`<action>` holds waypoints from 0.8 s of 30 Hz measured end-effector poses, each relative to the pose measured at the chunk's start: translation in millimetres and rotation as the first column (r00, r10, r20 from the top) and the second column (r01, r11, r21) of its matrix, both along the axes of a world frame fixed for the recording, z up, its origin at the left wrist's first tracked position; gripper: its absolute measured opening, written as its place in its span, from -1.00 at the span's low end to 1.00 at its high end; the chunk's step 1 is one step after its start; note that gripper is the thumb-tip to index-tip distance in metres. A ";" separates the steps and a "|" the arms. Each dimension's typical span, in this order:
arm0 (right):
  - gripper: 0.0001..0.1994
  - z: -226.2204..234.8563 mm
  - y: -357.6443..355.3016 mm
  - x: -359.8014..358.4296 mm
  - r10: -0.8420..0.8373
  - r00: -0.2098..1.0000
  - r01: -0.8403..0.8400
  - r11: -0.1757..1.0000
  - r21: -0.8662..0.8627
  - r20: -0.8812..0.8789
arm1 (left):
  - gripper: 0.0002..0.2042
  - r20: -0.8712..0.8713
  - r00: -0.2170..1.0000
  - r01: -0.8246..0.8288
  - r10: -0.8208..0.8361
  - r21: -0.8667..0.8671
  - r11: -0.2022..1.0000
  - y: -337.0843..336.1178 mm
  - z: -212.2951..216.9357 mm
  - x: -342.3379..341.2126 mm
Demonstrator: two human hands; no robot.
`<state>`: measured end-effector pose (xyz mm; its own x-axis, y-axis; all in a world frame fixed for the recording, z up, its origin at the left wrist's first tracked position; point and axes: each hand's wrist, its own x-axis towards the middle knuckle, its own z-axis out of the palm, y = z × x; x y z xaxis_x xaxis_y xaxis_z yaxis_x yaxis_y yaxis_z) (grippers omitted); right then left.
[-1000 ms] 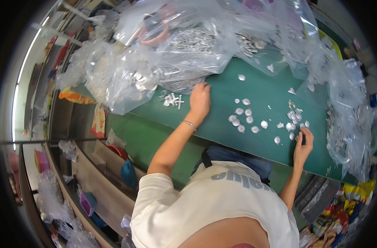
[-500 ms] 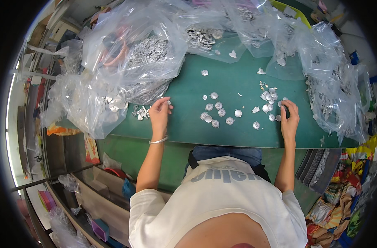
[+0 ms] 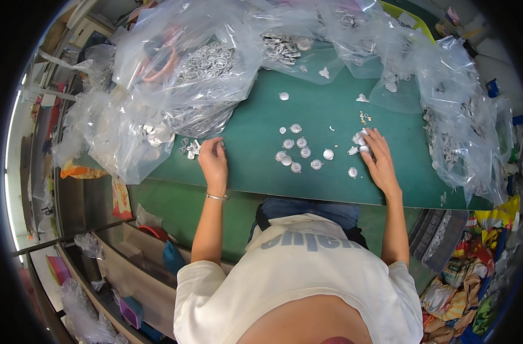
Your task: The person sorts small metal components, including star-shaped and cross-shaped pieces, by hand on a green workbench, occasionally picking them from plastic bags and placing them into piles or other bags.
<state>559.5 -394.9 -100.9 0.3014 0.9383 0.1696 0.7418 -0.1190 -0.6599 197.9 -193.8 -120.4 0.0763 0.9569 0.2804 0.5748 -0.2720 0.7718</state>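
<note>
Head view, the only one. Left hand (image 3: 214, 160) lies flat on the green table (image 3: 330, 172), fingers reaching toward a small heap of silvery scrap pieces (image 3: 191, 148) just at the mouth of a clear plastic bag (image 3: 129, 143); fingertips touch or nearly touch the heap, and I cannot tell whether anything is pinched. A thin bracelet (image 3: 217, 196) sits on that wrist.

Right hand (image 3: 379, 160) rests palm down, fingers spread loosely, tips on a small clump of pale metal bits (image 3: 359, 139); covering rather than gripping, as far as it shows.

Between the hands lies a loose cluster of round silver discs (image 3: 299, 153), flat and apart from one another, probably spread out so each can be taken singly. One more disc (image 3: 283, 96) lies alone farther up the table.

Packaging: large clear bags ring the table edge. The upper left bag (image 3: 210, 63) holds a dense pile of round metal rings, with something pink inside. A right-side bag (image 3: 456, 132) holds grey parts and hangs over the edge. Likely open toward the centre for easy reach.

Colourful wrappers (image 3: 473, 269) are piled at lower right, on the floor. No label is legible.
</note>
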 end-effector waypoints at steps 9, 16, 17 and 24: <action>-0.72 -5.0 80.8 43.7 -0.054 0.961 -0.013 0.971 0.239 0.271 | -0.85 0.347 0.935 0.149 -0.075 -0.191 0.970 4.5 0.1 11.4; -0.79 -19.5 112.8 50.5 -0.219 0.829 0.150 0.974 0.173 0.515 | -0.78 0.715 0.690 0.399 0.109 -0.503 0.767 -6.2 20.2 22.2; -0.81 -19.2 115.0 48.1 -0.204 0.794 0.131 0.977 0.167 0.572 | -0.77 0.710 0.697 0.412 0.098 -0.509 0.756 -7.2 20.2 20.4; -0.81 -12.6 109.9 46.2 -0.283 0.958 0.277 0.953 0.119 0.035 | -0.71 0.805 0.586 0.580 0.092 -0.496 0.646 -18.3 35.8 35.6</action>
